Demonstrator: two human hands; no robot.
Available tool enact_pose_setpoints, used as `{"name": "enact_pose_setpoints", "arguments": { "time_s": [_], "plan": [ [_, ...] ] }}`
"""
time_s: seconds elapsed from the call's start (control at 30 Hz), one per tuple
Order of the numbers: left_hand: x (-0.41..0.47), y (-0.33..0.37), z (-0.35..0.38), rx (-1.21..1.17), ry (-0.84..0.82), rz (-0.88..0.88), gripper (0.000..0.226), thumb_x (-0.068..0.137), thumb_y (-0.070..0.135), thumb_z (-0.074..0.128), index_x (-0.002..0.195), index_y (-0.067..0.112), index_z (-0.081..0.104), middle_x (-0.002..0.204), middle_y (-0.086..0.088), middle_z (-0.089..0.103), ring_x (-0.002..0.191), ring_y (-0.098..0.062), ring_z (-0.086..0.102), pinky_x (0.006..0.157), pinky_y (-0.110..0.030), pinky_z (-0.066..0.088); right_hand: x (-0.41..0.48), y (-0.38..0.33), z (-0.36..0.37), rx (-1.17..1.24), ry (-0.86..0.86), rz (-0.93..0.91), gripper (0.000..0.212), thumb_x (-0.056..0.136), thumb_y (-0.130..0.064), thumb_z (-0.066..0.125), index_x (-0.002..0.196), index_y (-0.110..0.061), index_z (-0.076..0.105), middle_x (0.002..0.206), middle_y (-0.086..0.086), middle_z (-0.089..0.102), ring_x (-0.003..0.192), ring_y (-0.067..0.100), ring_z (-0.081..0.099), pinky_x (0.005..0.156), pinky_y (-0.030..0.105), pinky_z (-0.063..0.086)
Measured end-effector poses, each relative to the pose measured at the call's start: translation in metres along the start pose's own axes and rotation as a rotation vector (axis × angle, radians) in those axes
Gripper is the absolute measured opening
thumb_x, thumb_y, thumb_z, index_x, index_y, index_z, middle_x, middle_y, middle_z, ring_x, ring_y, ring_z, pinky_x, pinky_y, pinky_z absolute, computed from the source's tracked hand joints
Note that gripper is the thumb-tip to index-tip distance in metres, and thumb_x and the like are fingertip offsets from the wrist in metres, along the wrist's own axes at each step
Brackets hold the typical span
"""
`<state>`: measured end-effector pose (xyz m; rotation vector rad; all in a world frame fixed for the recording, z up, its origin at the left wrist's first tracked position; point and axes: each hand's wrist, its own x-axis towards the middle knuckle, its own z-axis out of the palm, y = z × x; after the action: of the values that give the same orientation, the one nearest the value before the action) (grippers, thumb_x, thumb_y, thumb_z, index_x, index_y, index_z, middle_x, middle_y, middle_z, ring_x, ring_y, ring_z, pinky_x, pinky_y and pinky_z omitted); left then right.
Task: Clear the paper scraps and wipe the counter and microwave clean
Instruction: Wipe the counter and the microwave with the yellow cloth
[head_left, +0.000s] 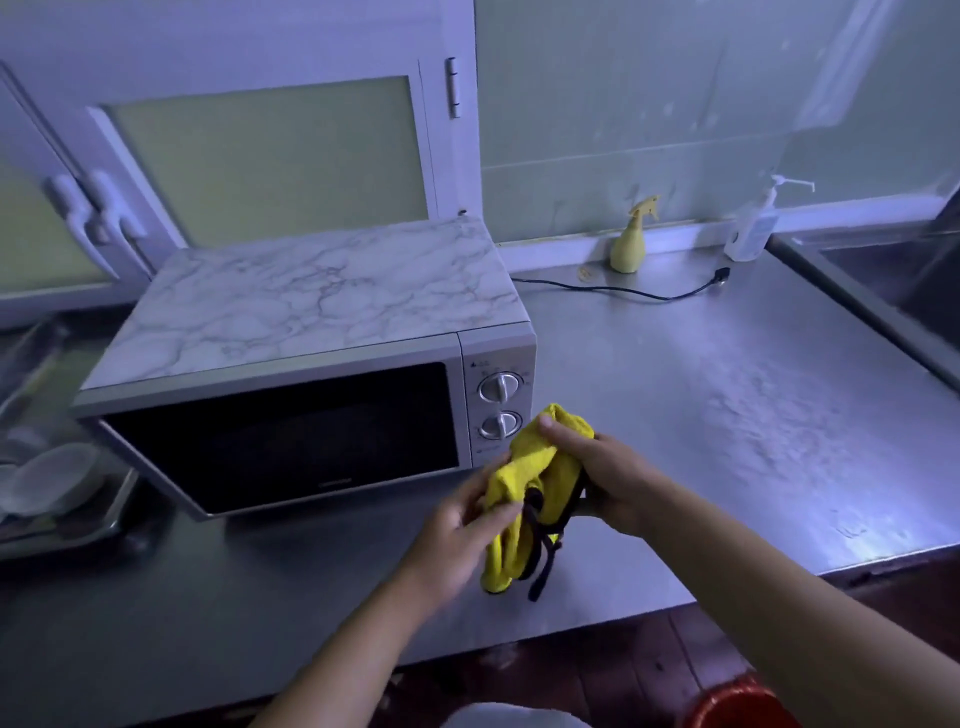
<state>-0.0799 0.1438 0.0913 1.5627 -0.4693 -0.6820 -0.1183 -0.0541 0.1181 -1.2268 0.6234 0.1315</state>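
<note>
Nearest me, the left hand (457, 540) pinches the lower folds of a yellow cloth (524, 467), and the right hand (608, 478) clasps its top. It hangs bunched between them, above the bench (727, 415). It looks soft, light and floppy, with a black cord (540, 551) trailing — best gathered into a pad in one palm before wiping.

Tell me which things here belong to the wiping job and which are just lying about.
Job: yellow cloth, gripped by the left hand and right hand; microwave; counter; yellow spray bottle, probably.
Lying about: pump bottle; black power cord; tray of dishes; red bucket.
</note>
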Motion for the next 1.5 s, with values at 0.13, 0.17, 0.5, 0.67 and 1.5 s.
{"name": "enact_pose_setpoints", "arguments": {
  "time_s": [0.13, 0.17, 0.5, 0.67, 1.5],
  "plan": [
    [-0.01, 0.014, -0.036, -0.298, 0.084, -0.09, 0.042, 0.092, 0.038, 0.053, 0.123, 0.011, 0.067, 0.12, -0.012, 0.071, 0.112, -0.025, 0.068, 0.086, -0.03, 0.056, 0.004, -0.001, -0.003, -0.013, -0.161, -0.005, 0.056, 0.071, -0.034, 0.085, 0.119, -0.008, 0.07, 0.116, 0.015, 0.073, 0.106, 0.03, 0.071, 0.079, 0.039, 0.06],
    [-0.012, 0.017, -0.044, -0.392, 0.108, -0.115, 0.045, 0.092, 0.038, 0.052, 0.125, 0.01, 0.065, 0.124, -0.013, 0.069, 0.114, -0.024, 0.067, 0.088, -0.033, 0.055, 0.005, -0.002, -0.002, -0.011, -0.191, -0.017, 0.052, 0.073, -0.03, 0.085, 0.117, -0.007, 0.07, 0.117, 0.015, 0.073, 0.107, 0.031, 0.071, 0.082, 0.038, 0.06],
    [-0.031, 0.01, -0.088, -0.414, 0.204, -0.208, 0.037, 0.093, 0.026, 0.065, 0.128, 0.018, 0.061, 0.126, -0.01, 0.069, 0.111, -0.024, 0.069, 0.077, -0.03, 0.059, 0.015, 0.005, 0.036, 0.019, -0.186, -0.019, 0.042, 0.082, -0.015, 0.076, 0.121, -0.006, 0.064, 0.111, 0.018, 0.074, 0.098, 0.035, 0.073, 0.073, 0.042, 0.061],
    [-0.03, 0.008, -0.097, -0.448, 0.275, -0.28, 0.027, 0.1, 0.018, 0.053, 0.125, 0.019, 0.063, 0.118, -0.008, 0.072, 0.106, -0.025, 0.071, 0.08, -0.038, 0.057, 0.015, 0.036, 0.038, 0.188, -0.236, 0.246, 0.043, 0.081, -0.021, 0.072, 0.122, -0.009, 0.066, 0.117, 0.012, 0.073, 0.096, 0.027, 0.074, 0.076, 0.038, 0.06],
    [-0.032, 0.059, -0.156, 0.33, -0.013, -0.122, 0.018, 0.099, 0.022, 0.059, 0.11, 0.032, 0.07, 0.115, 0.001, 0.072, 0.106, -0.016, 0.067, 0.098, -0.035, 0.054, 0.02, 0.112, 0.16, 0.454, 0.452, 0.023, 0.032, 0.101, -0.016, 0.053, 0.133, -0.021, 0.051, 0.121, 0.014, 0.066, 0.102, 0.033, 0.067, 0.081, 0.048, 0.058]
  ]
}}
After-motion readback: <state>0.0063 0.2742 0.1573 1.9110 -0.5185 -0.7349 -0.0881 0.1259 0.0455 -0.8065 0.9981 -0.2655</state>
